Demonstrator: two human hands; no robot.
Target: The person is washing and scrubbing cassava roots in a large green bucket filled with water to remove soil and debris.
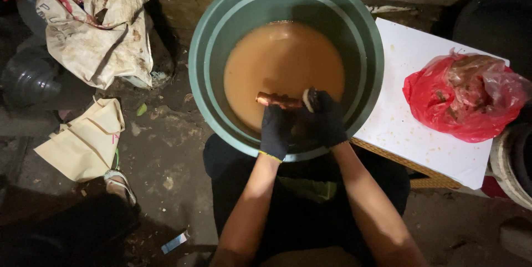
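A view from above looks down at a person seated on the ground, both forearms stretched forward over a large round green tub point(366, 45). The tub holds murky orange-brown water point(282, 62) that fills its lower part.

Both hands wear black gloves. The left hand point(275, 129) is at the near rim of the tub, its fingers curled closed around one end of a long reddish-brown root point(275, 100), which lies level just above the water and points left. The right hand point(327, 118) is just beside the left, touching it, with its fingers closed around a small dark scrubber point(311, 99) with a pale edge, pressed against the right end of the root.

To the right of the tub is a low white board point(421, 128) resting on a woven base. On its far right part sits a crumpled red plastic bag point(465, 98) with brownish pieces inside.

On the dirt ground to the left lie a dirty white woven sack point(94, 29) at the far side, a folded cream-coloured bag point(86, 142) nearer, and a sandal point(119, 184) near the person's knee. A dark plastic bottle point(27, 78) is at the far left edge.
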